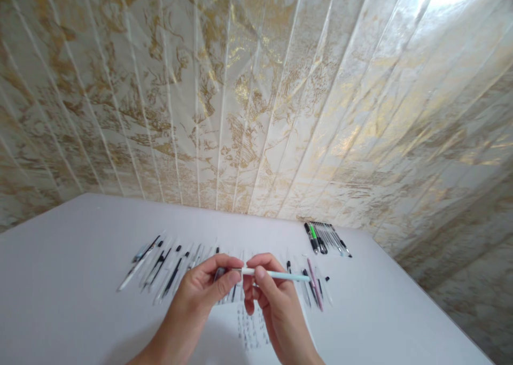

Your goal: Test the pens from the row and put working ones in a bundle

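Over the middle of the table, a slim pen (pixel 286 275) with a white front part and a pale blue barrel lies nearly level across both hands. My right hand (pixel 276 295) pinches its white section between thumb and fingers. Thumb and index finger of my left hand (pixel 204 285) close on the narrow left end of the same pen. A dark rounded piece (pixel 219 273) shows between those left fingers; its kind I cannot make out. Below the hands lies a white paper sheet (pixel 256 333) with rows of dark handwriting, partly covered by my right hand.
Several pens (pixel 172 274) lie side by side left of my hands, some with black caps. To the right is a pink pen (pixel 315 285) among others. Farther back, a row of pens (pixel 326 238) includes a green one (pixel 313 231). Gold-patterned wall covering (pixel 240 114) rises behind the table (pixel 72 258).
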`<state>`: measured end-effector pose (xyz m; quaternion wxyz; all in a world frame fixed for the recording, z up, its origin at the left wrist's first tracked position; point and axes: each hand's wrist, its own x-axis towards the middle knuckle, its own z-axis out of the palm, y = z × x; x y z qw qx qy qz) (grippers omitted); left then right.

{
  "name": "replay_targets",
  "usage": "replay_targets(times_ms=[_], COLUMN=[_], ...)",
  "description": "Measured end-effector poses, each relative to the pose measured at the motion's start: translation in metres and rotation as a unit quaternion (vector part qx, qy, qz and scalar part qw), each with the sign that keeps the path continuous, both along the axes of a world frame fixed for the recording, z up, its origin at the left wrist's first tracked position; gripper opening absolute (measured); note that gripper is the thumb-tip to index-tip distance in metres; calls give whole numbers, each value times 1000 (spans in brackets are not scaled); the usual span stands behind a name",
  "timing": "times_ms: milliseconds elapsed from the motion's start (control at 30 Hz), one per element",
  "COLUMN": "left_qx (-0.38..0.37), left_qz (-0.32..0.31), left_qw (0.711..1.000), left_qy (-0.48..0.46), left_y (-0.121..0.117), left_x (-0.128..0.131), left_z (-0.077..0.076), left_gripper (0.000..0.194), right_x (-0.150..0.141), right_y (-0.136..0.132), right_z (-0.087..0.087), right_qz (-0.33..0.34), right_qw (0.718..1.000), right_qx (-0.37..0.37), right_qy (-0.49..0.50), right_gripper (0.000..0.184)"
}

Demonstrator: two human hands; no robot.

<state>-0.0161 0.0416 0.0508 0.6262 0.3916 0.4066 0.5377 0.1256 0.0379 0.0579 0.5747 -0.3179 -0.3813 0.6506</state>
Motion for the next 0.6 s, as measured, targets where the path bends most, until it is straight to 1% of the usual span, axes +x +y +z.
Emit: replay_targets(times_ms=[67,167,233,300,333,400,467,500,533,567,600], left_qx=[1,-5,-11,-19,-23,-21,-8,-1,7,13,16], left_qz=[-17,-2,-26,-58,-69,-74,-69,-68,-69,-73,-81], left_qw=[1000,999,995,990,988,983,976,971,968,964,959], left_qy=[1,45,96,128,138,167,208,227,243,257,271], left_y=[0,-1,-3,-9,-13,-20,-24,-25,-26,-25,-24], left_x=[3,-2,-9,-17,-20,-22,-23,-22,-22,-21,-21], left_z=[-4,-18,-32,-47,-53,-62,-65,-66,-66,-66,-66], left_gripper=[42,43,49,55,57,56,51,48,45,42,37], right_x=[1,13,21,25,25,23,20,20,20,21,22], right_y=[-1,-2,-5,-11,-15,-25,-33,-36,-38,-39,-40], right_z=[3,11,12,3,-6,-32,-63,-79,-93,-105,-114], right_qz=[-37,-100,-104,-79,-61,-41,-50,-63,-74,-82,-93], right_qw=[999,994,994,995,993,980,952,939,930,926,925], right_qx=[11,30,19,-10,-25,-42,-30,-13,-6,-11,-19], right_qy=[15,31,2,-55,-94,-190,-300,-337,-359,-368,-368], right_gripper=[26,26,31,30,28,22,15,15,13,11,12])
